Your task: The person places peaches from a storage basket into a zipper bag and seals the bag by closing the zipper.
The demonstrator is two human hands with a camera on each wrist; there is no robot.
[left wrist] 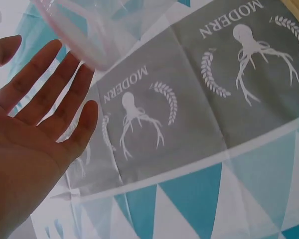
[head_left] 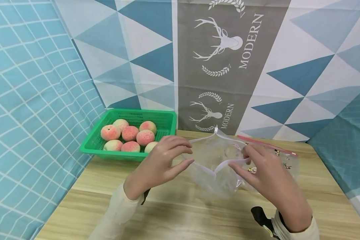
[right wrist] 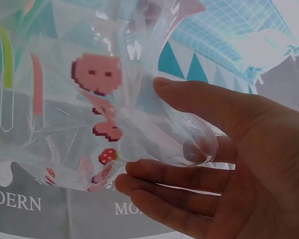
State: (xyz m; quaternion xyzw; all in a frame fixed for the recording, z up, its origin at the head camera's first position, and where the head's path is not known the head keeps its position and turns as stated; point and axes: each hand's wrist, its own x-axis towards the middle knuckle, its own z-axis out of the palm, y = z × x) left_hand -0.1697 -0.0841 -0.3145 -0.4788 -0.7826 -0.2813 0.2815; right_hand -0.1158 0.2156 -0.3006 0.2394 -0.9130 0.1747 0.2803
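A clear zip bag [head_left: 211, 178] with printed pictures is held above the table, its mouth spread wide and its slider at the far side. My right hand [head_left: 268, 170] holds the right side of the bag's rim, with the film between thumb and index finger. In the right wrist view, the index finger shows partly through the clear film of the bag [right wrist: 107, 74]. At the bag's left rim is my left hand [head_left: 165, 163], fingers spread and relaxed. The left wrist view shows its fingertips close to or touching the bag's edge [left wrist: 74, 40].
To the left at the back, a green basket [head_left: 100, 153] holds several peaches [head_left: 130, 133]. Another clear bag [head_left: 291, 165] with a red zip strip lies on the wooden table [head_left: 174, 216] at the right. A patterned cloth wall [head_left: 150, 50] stands behind.
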